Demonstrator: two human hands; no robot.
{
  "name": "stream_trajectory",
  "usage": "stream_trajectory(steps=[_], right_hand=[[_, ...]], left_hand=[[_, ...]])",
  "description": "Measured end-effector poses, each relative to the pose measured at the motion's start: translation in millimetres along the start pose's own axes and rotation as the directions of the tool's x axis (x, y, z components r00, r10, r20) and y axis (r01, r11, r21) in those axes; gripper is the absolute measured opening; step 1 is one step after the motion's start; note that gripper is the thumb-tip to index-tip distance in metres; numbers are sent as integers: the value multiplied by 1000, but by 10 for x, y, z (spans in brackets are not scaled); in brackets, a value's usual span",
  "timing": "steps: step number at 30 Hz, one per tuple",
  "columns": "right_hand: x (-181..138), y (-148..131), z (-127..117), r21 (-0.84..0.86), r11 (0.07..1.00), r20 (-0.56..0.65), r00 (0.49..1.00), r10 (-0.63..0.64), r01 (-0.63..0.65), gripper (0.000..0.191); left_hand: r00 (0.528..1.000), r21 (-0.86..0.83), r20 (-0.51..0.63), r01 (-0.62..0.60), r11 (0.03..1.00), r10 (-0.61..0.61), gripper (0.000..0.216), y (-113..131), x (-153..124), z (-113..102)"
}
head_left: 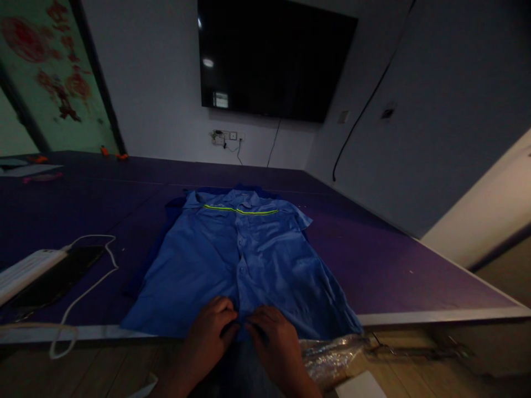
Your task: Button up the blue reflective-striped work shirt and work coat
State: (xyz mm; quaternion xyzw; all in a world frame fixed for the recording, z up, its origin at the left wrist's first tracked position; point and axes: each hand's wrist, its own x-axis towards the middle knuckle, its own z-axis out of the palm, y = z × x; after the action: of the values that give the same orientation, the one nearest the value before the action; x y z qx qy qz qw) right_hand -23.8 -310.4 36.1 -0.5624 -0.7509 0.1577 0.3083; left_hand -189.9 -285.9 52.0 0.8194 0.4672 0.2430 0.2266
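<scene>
"OK, quick check: where's your shirt [203, 265]?"

"Front up on the purple platform [398, 271], collar at the far end, hem nearest you, right at the white edge [435, 317]. Darker blue garment [173, 210] underneath, peeking out at the top & L side."

"And your hands?"

"L hand [212, 327] & R hand [274, 334] are close together at the hem, one each side of the placket [242, 260]. Fingers bent, thumbs near them, so narrow rather than wide. Can't tell if you've got cloth pinched; the fingers hide it."

"What could go wrong for you?"

"Main risk, IMO: you pull toward yourself, the hem slips over the edge & drags the rest. Uneven tug L vs R would prob. skew the placket; it looks wavy mid-shirt already."

"Anything else?"

"The lower garment may shift too, b/c the top one rests on it. Also the clear plastic [334, 359] by the hem's R corner: sweep that side carelessly & it could snag or get caught up in the cloth."

"And on your L?"

"White cable [89, 290], looped over the edge. Apart from the shirt, but a wide L elbow might hook it & tug the power strip [31, 271]."
</scene>
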Motion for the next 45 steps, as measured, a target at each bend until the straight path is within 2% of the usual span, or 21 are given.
stream_trajectory(steps=[3,6,13,18,23,27,30,36,41,45], right_hand=[[13,1,-36,150,986,-20,997,77,-73,22],[20,6,-56,229,968,-44,992,120,-106,24],[25,-31,-48,298,954,-51,997,57,-39,25],[40,-68,-54,334,942,-65,995,70,-45,36],[82,-99,-26,345,934,-59,990,125,-97,20],[138,-85,14,305,939,-39,984,175,-155,13],[174,-85,10,237,962,-18,990,142,-133,13],[171,-145,5,65,991,-20,993,114,-113,16],[120,-137,66,11,992,-44,991,123,-122,18],[105,-142,63,-25,989,-13,989,148,-148,17]], left_hand=[[999,14,11,31,999,-31,8,67,17,27],[999,3,-6,45,999,-45,8,103,42,54],[986,-179,-125,86,980,-110,9,84,59,93],[970,-339,-184,86,937,-156,17,106,36,74],[954,-377,-239,82,923,-182,18,126,27,83],[956,-356,-244,69,932,-164,17,93,30,122],[961,-371,-222,76,925,-168,19,68,31,136],[938,-448,-237,124,885,-252,23,79,33,153],[937,-448,-207,166,879,-282,21,87,58,200],[924,-449,-236,171,877,-302,18,79,75,242]])
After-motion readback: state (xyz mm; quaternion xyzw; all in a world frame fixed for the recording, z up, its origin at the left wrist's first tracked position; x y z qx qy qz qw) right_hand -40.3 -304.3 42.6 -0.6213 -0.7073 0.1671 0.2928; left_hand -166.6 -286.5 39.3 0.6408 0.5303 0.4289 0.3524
